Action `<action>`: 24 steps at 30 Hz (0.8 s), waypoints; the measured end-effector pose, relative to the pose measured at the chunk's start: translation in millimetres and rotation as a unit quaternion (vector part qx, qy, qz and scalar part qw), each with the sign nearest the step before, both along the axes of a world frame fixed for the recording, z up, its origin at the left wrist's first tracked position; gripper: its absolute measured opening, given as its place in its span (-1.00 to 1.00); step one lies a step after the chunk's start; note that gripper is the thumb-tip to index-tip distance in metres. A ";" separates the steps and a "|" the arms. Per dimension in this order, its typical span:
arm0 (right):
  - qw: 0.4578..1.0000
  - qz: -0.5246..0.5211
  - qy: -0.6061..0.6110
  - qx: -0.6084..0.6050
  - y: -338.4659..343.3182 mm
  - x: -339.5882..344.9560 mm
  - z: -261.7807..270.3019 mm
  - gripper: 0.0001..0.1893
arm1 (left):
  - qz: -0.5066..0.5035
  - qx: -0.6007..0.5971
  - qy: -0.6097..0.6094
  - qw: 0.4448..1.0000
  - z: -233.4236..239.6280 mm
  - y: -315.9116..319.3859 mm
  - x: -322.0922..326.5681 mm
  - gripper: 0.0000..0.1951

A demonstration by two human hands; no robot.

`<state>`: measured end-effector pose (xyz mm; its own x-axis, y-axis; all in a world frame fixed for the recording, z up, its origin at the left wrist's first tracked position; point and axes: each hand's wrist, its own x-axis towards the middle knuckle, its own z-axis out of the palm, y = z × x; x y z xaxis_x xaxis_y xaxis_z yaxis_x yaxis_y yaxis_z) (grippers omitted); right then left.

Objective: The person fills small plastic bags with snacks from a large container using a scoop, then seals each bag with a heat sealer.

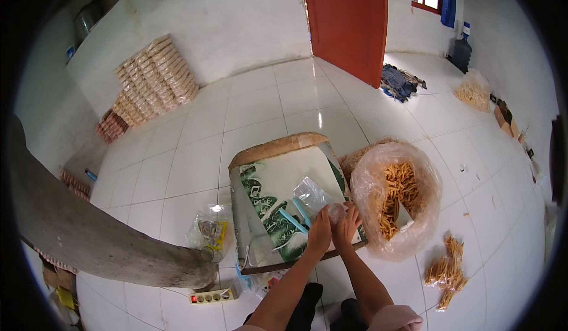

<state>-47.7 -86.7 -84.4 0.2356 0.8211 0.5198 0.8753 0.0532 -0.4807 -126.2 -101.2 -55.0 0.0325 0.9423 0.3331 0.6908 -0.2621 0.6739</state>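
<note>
My left hand (320,232) and my right hand (347,225) are close together over the right front part of a low table (306,160). Between their fingers is a small clear plastic bag (337,213); its contents are hard to make out. Just left of my left hand lies a light-blue hand-held tool with two long arms (293,221), probably a bag sealer. Beyond my hands, flat clear plastic bags (310,192) rest on the tabletop. Right of the table stands a large clear plastic sack (364,198) of orange-brown stick snacks (401,175), with a white scoop-like piece (404,218) in it.
Filled snack packs (446,271) lie on the floor at right. A thick pillar (133,251) and a power strip (213,296) are at left. Stacked packs (155,82) line the far wall. A red door (346,25) stands near a cloth heap (399,82).
</note>
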 end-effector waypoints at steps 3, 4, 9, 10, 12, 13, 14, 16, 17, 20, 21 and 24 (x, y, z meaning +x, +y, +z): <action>1.000 -0.003 -0.028 0.005 4.0 -0.6 -8.8 -0.74 | 0.006 -0.028 0.005 1.000 -1.0 0.6 -0.1 -0.55; 1.000 -0.005 -0.029 0.003 5.1 1.6 -13.5 -0.74 | -0.013 -0.025 -0.008 1.000 1.0 2.7 2.4 -0.55; 0.999 -0.011 0.047 -0.012 9.3 3.8 -11.9 -0.81 | -0.009 -0.024 0.018 0.999 -5.9 6.2 5.2 -0.56; 1.000 0.019 0.007 -0.012 2.5 4.5 0.3 -0.90 | -0.010 -0.036 0.043 0.998 -8.5 4.5 0.5 -0.57; 0.999 0.013 0.027 0.016 -8.0 7.5 14.1 -0.92 | -0.014 -0.042 0.064 0.997 -11.2 3.2 -1.6 -0.58; 0.998 -0.001 0.048 0.045 -11.5 12.9 21.1 -0.94 | -0.011 -0.041 0.132 0.990 -11.7 1.4 0.2 -0.57; 0.998 -0.004 0.045 0.049 -15.9 19.4 27.7 -0.94 | -0.009 -0.039 0.200 0.979 -12.1 -0.5 2.5 -0.56; 0.998 0.038 0.039 0.034 -27.9 31.2 42.1 -0.95 | 0.000 -0.045 0.236 0.971 -17.3 -1.5 6.9 -0.56; 0.998 0.033 0.037 0.037 -32.9 35.6 49.6 -0.95 | 0.014 -0.057 0.275 0.960 -21.1 -1.8 7.8 -0.56; 0.986 0.029 0.101 0.127 -37.1 57.2 72.5 -0.89 | 0.026 -0.039 0.304 0.952 -34.8 2.1 8.8 -0.57; 0.987 0.023 0.092 0.133 -38.7 67.7 80.3 -0.89 | 0.020 -0.031 0.296 0.954 -38.2 2.7 9.7 -0.57; 0.941 0.004 0.334 0.050 -45.2 89.2 110.0 -0.91 | 0.010 -0.088 0.235 0.968 -26.1 5.9 7.8 -0.56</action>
<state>41.5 -131.9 25.6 0.5302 0.7798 0.3330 0.3797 0.1327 -0.9155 -118.4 -95.3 -81.1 0.1219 0.9852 0.1205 0.9360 -0.1545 0.3162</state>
